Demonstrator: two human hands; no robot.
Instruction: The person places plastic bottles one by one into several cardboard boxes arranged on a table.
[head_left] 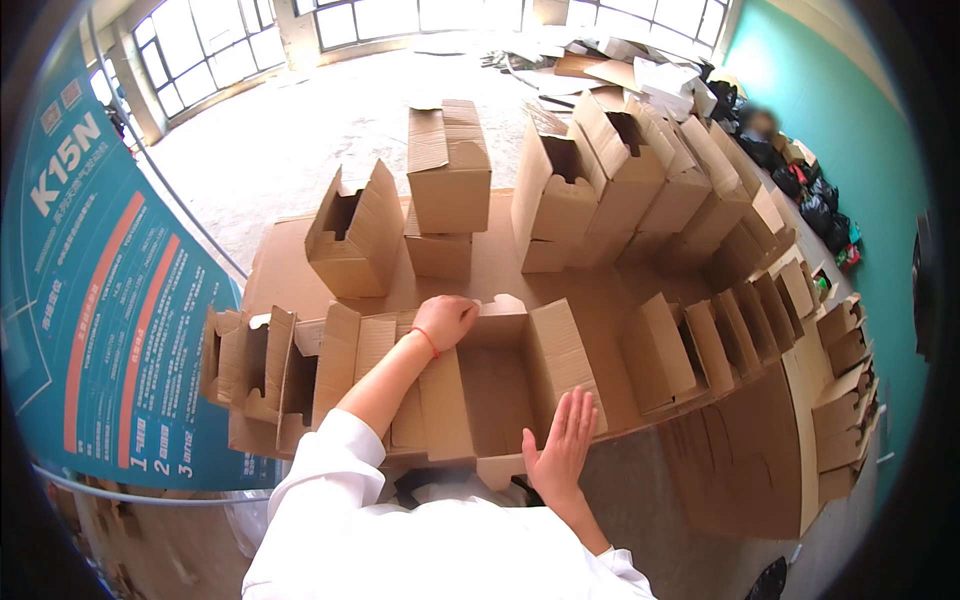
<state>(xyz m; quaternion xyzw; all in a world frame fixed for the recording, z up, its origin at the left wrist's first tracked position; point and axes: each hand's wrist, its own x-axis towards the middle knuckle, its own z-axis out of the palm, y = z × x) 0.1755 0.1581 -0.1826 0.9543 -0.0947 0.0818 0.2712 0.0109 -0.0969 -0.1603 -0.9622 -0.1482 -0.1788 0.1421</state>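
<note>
An open cardboard box (497,395) stands right in front of me, its inside facing up and its side flaps spread outward. My left hand (445,323), with a red string on the wrist, is curled at the far left corner of this box, its fingers closed by the far flap (503,304). My right hand (563,440) is flat with its fingers stretched out, beside the lower end of the box's right flap (566,352). Whether the palm touches the cardboard I cannot tell.
Open boxes crowd the left (262,365) and right (700,345) of the cardboard-covered table (285,265). Taller boxes (450,165) stand at the back. A blue banner (110,300) leans in at the left. Black bags (815,210) lie by the green wall.
</note>
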